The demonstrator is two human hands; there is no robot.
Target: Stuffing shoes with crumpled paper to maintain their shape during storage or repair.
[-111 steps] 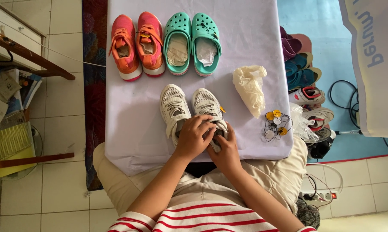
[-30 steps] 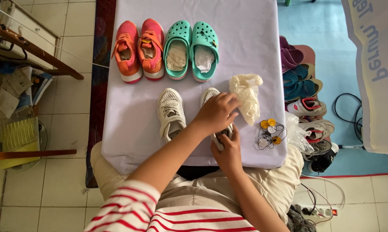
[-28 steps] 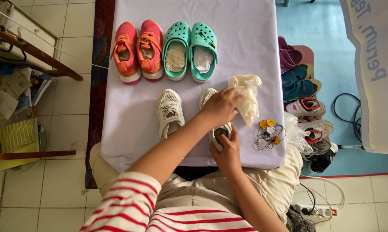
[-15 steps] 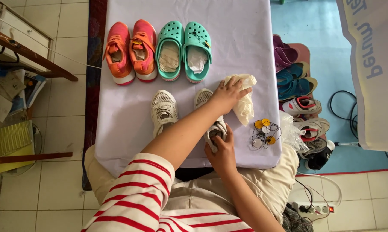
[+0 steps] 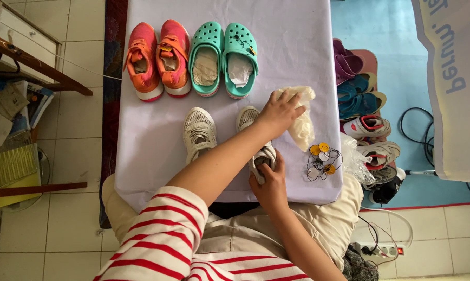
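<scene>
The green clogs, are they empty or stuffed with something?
Stuffed. Each of the green clogs has crumpled pale paper filling its opening; how far it reaches into the toes cannot be told.

On the lilac-covered table [image 5: 297, 36], the left hand [image 5: 281, 112] reaches across toward one o'clock and lies on a crumpled cream bag [image 5: 301, 122], fingers spread over its top. The right hand [image 5: 269, 179] grips the heel of the right white sneaker [image 5: 256, 143]; its mate, the left white sneaker [image 5: 199, 132], stands just beside at nine o'clock. Orange sneakers [image 5: 158, 58] and teal clogs [image 5: 223, 58] line up at twelve. Yellow tags on black cords [image 5: 321, 160] lie at four o'clock of the bag.
</scene>
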